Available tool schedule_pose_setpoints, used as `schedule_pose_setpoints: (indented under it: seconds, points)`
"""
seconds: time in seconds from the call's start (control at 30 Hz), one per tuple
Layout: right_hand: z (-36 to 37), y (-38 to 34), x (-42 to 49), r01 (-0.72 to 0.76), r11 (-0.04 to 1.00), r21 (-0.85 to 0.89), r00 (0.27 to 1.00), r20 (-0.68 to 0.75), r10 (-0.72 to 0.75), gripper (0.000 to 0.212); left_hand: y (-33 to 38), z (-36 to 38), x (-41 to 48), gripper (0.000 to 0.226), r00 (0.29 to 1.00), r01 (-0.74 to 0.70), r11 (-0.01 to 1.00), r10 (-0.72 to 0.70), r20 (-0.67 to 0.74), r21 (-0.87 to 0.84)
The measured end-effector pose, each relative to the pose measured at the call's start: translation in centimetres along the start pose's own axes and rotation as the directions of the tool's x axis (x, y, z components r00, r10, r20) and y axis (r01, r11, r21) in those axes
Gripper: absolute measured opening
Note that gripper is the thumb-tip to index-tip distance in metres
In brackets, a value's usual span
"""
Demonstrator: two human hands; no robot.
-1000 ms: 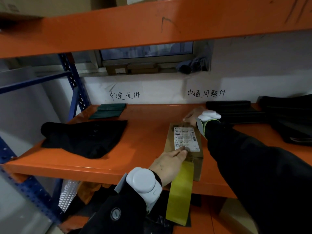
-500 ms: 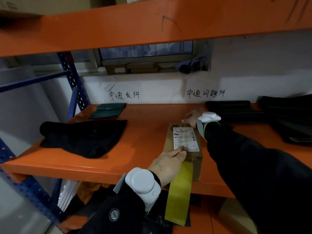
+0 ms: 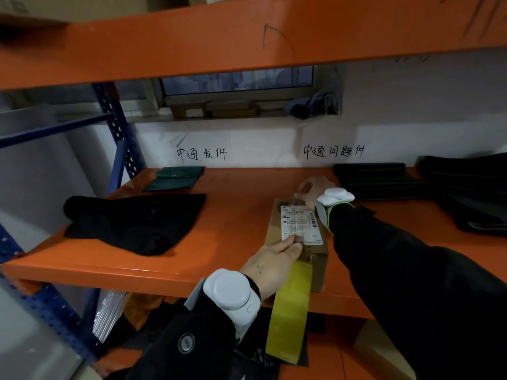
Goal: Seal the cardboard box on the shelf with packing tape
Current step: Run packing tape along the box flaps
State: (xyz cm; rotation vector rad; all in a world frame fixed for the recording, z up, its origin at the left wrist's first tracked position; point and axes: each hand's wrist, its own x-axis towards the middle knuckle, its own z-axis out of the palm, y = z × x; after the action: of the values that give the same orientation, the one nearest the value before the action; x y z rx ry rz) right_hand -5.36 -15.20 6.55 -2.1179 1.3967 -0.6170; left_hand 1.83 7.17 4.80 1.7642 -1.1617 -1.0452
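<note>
A small brown cardboard box with a white shipping label lies lengthwise on the orange shelf, near its front edge. My left hand lies flat on the box's near end, fingertips on the label, pinning a wide yellowish strip of packing tape that hangs down past the shelf's front. My right hand is at the box's far end, fingers curled and pinched on a pale bit of tape there. How far the tape runs across the top is hard to tell.
A black garment lies on the left of the shelf, with a dark green pouch behind it. Black flat items and more dark bags fill the right. An orange beam crosses overhead; a blue upright stands at left.
</note>
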Motion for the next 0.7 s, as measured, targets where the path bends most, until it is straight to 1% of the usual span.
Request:
schedule_pose_setpoints:
  seconds: [0.07,0.17,0.23,0.3,0.37,0.43,0.47,0.53,0.57,0.6,0.63,0.67,0.7]
  points:
    - [-0.2,-0.2,-0.1,0.001,0.999,-0.04,0.999,0.048,0.001,0.033,-0.3,0.0,0.1,0.045,1.0,-0.008,1.0,0.007,-0.02,-0.014]
    - [-0.4,-0.2,-0.2,-0.007,0.99,-0.139,0.995,0.098,0.02,0.04,-0.5,0.2,0.2,0.044,1.0,-0.022,1.0,0.022,-0.022,-0.008]
    - [-0.1,0.1,0.0,-0.01,0.983,-0.184,0.997,0.079,0.025,0.048,-0.6,0.1,0.3,0.044,1.0,-0.015,1.0,0.015,-0.021,-0.001]
    - [0.3,0.1,0.0,-0.011,0.973,-0.23,0.999,0.034,0.019,0.048,-0.2,0.1,0.1,0.043,0.999,-0.023,1.0,0.023,-0.029,0.001]
    - [0.3,-0.6,-0.9,-0.014,0.959,-0.283,1.0,0.014,0.018,0.056,0.0,0.0,-0.1,0.041,0.999,-0.027,1.0,0.026,-0.035,-0.011]
    - [0.4,-1.4,-1.6,-0.027,0.942,-0.334,0.998,0.051,0.047,0.058,0.1,0.0,-0.1,0.038,0.999,-0.017,1.0,0.016,-0.028,-0.013]
    - [0.5,-1.7,-2.0,-0.022,0.935,-0.354,0.994,0.093,0.058,0.058,0.1,0.0,-0.1,0.038,1.0,-0.016,1.0,0.015,-0.023,-0.01]
    - [0.6,-2.3,-2.7,0.009,0.91,-0.415,0.983,0.169,0.067,0.066,0.3,0.0,-0.2,0.037,1.0,-0.006,1.0,0.006,-0.011,-0.011]
    - [0.6,-2.4,-3.1,0.022,0.893,-0.449,0.984,0.17,0.061,0.071,0.3,0.0,-0.3,0.037,1.0,0.004,1.0,-0.004,-0.007,-0.02]
    - [0.5,-2.3,-3.5,0.045,0.882,-0.47,0.988,0.149,0.028,0.074,0.3,0.0,-0.4,0.036,1.0,0.015,0.999,-0.015,-0.008,-0.028]
    - [0.6,-2.1,-3.8,0.092,0.875,-0.476,0.991,0.127,-0.034,0.074,0.2,0.0,-0.4,0.036,1.0,0.025,0.999,-0.025,-0.011,-0.03]
    - [0.7,-2.0,-4.4,0.16,0.865,-0.476,0.985,0.133,-0.109,0.071,0.0,-0.1,-0.2,0.036,0.999,0.03,0.999,-0.031,-0.018,-0.028]
    - [1.0,-1.9,-5.3,0.221,0.86,-0.46,0.972,0.175,-0.157,0.066,-0.2,-0.2,-0.1,0.036,0.999,0.031,0.999,-0.031,-0.019,-0.029]
